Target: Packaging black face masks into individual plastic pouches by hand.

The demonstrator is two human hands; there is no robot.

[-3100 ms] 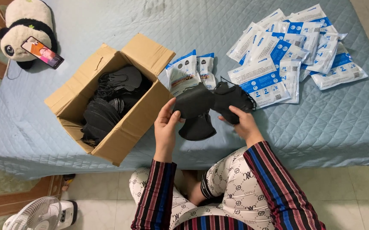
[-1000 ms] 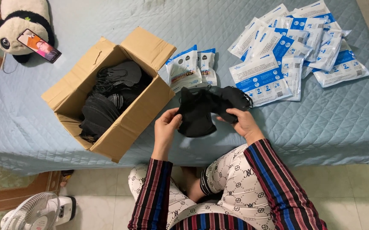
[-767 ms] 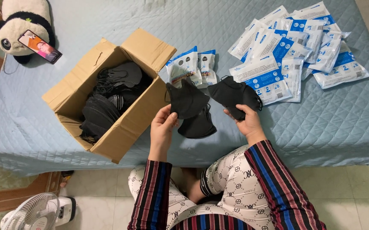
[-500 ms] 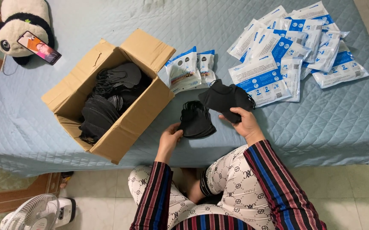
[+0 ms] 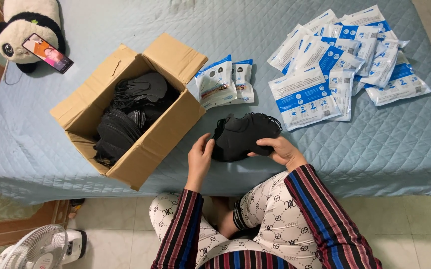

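Note:
A small stack of black face masks (image 5: 243, 135) rests low over the quilted blue bed (image 5: 126, 35), just in front of me. My right hand (image 5: 281, 151) grips its right edge, thumb on top. My left hand (image 5: 199, 158) presses against the stack's left edge with fingers curled. An open cardboard box (image 5: 146, 144) to the left holds several more black masks (image 5: 126, 114).
Two filled blue-and-white pouches (image 5: 223, 82) lie beside the box. A heap of the same pouches (image 5: 340, 55) covers the bed's far right. A plush panda (image 5: 29, 25) with a phone (image 5: 48, 53) leaning on it sits far left. A white fan (image 5: 41, 248) stands on the floor.
The masks were split between my two hands, then brought back together into one stack. The stack has come down closer to the bed's front edge.

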